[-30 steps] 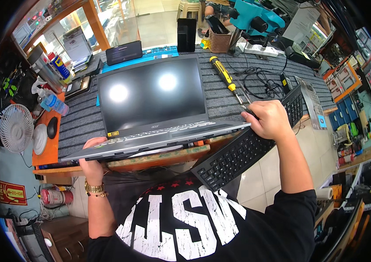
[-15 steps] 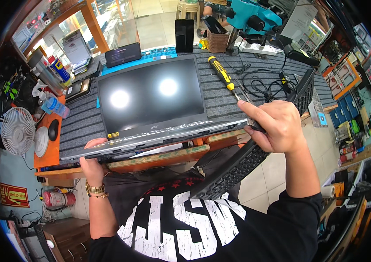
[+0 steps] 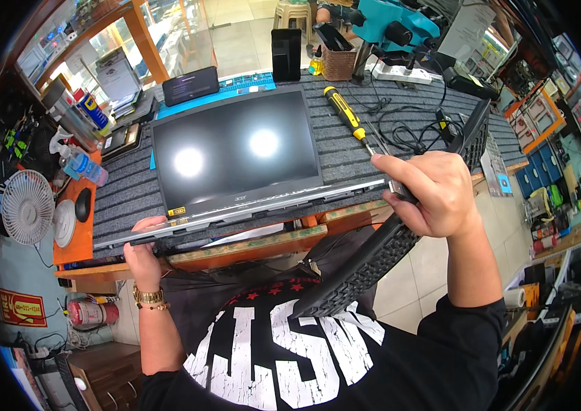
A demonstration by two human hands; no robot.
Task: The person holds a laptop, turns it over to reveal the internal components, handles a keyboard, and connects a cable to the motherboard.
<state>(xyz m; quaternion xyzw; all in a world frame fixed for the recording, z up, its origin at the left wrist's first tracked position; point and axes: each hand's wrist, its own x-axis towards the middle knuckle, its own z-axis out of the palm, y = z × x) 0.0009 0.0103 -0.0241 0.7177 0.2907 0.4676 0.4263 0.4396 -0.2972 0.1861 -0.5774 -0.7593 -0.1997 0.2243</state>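
Observation:
A grey laptop with a dark screen stands open at the bench's front edge, its base seen nearly edge-on. My left hand grips the base's left front corner. My right hand is closed on the right front corner, index finger reaching forward along it. A black keyboard stands tilted on its side under and behind my right hand, its lower end against my shirt; whether that hand also holds it I cannot tell. A yellow-and-black screwdriver lies just beyond my right hand, beside coiled black cables.
The grey ridged bench mat carries a blue microscope, upright phone and basket at the back. Spray bottle, cans and white fan crowd the left. A person's leg shows beyond the bench.
The laptop base has tipped to nearly edge-on, hiding most keys. My right hand has turned and shifted, index finger forward, and the keyboard has swung from face-up onto its side.

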